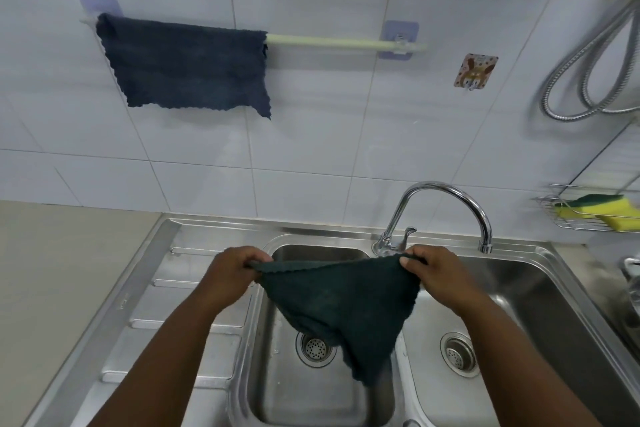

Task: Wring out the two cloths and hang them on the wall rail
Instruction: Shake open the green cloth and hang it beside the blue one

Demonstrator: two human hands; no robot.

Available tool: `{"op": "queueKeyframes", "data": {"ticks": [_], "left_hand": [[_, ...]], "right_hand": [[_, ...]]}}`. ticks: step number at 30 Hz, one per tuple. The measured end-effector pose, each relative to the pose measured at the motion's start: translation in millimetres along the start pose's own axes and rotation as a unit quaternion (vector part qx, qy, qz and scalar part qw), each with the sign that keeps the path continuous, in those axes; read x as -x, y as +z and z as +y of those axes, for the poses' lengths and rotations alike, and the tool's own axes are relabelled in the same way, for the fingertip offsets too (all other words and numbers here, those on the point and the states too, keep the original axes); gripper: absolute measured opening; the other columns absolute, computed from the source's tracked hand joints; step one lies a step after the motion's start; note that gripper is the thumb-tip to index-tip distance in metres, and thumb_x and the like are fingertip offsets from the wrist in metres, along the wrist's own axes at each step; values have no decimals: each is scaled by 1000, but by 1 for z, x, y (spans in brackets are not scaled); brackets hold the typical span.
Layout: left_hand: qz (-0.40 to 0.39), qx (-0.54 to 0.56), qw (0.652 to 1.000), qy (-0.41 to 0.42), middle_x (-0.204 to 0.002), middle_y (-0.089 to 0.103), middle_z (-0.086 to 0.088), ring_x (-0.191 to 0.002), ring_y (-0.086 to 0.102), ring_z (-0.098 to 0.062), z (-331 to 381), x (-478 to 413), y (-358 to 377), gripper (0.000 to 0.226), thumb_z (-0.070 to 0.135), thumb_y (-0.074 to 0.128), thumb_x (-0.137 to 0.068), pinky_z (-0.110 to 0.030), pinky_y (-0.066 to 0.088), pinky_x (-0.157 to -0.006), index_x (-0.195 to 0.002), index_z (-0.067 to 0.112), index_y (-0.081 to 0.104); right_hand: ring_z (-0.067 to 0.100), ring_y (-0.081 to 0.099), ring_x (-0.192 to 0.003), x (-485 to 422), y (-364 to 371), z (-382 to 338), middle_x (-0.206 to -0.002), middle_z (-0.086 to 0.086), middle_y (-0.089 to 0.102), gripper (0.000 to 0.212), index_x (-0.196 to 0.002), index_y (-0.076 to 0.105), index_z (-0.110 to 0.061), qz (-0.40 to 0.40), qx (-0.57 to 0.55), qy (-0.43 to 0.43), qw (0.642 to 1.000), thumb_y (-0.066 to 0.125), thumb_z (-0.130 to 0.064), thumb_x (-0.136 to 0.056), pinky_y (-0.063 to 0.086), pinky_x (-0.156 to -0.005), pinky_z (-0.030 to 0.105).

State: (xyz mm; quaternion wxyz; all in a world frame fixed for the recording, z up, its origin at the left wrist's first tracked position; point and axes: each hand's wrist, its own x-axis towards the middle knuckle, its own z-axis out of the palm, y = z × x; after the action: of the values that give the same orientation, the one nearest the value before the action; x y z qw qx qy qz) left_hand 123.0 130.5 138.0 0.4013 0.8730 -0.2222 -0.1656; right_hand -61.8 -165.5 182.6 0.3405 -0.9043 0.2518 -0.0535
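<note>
Over the sink [540,288], your left hand [232,274] and right hand [434,270] each pinch a top corner of the green cloth [339,305], stretching its upper edge taut between them while the rest sags to a point above the left basin. Up on the tiled wall, the blue cloth [183,66] hangs over the left part of the rail [329,42].
</note>
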Motion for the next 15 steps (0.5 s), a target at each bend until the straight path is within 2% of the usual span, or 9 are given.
{"op": "queueKeyframes", "data": {"ticks": [3,6,8,10,11,12,13,14,15], "left_hand": [[6,180,982,-52,-91,71,-11,-87,66,-30,11,3,-12,16,-1,61,-89,-36,59,-70,-88,9,73],[-6,260,964,-63,-90,72,-15,-95,69,-36,29,0,-26,19,-9,65,-82,-39,60,-81,-83,8,74],[83,234,969,-14,-85,74,-6,-92,70,-25,44,-3,-32,22,-6,68,-80,-29,56,-82,-81,15,74],[254,174,947,95,-90,74,3,-89,68,-9,60,3,-35,19,-2,66,-83,-17,52,-80,-90,14,73],[306,141,927,164,-93,72,5,-89,66,-1,65,8,-33,18,-2,65,-84,-13,51,-81,-94,11,72],[306,93,925,205,-92,71,5,-87,65,4,63,9,-28,16,-2,66,-84,-12,50,-81,-93,10,71],[239,28,950,199,-87,69,6,-82,64,4,59,9,-21,14,1,67,-84,-14,49,-75,-88,13,70],[117,-58,982,140,-82,67,6,-78,63,0,52,9,-12,13,6,67,-85,-17,46,-68,-84,18,68],[-9,-132,989,63,-81,65,5,-77,62,-6,42,9,-3,10,12,66,-87,-18,43,-64,-83,21,66]], "right_hand": [[15,58,-70,-4,-4,3,-65,-8,61,27,-65,60,-29,-24,87,-10,996,62,-26,-91,37,-58,21],[16,62,-82,-14,-12,-6,-81,-5,69,14,-85,74,-26,-29,104,-4,994,62,-28,-92,39,-64,22],[15,64,-92,-15,-22,-21,-94,-5,71,15,-100,76,-23,79,15,-39,996,64,-23,-91,41,-73,15],[15,61,-107,-9,-28,-38,-107,-7,70,17,-103,75,-22,270,-61,-156,948,65,-16,-91,42,-89,17],[15,57,-113,-4,-28,-45,-115,-5,68,18,-105,74,-20,338,-29,-206,918,64,-14,-92,39,-96,21],[16,54,-114,-2,-26,-44,-118,-2,67,19,-106,74,-17,332,32,-238,912,61,-12,-93,36,-100,24],[16,55,-110,-3,-20,-37,-118,2,68,20,-105,74,-15,239,88,-246,935,59,-12,-94,36,-99,24],[15,58,-104,-2,-12,-30,-114,5,70,20,-104,75,-16,79,158,-201,964,57,-14,-94,39,-93,24],[16,60,-97,0,0,-18,-110,5,72,19,-103,75,-18,-73,224,-134,963,58,-19,-94,42,-85,23]]}}
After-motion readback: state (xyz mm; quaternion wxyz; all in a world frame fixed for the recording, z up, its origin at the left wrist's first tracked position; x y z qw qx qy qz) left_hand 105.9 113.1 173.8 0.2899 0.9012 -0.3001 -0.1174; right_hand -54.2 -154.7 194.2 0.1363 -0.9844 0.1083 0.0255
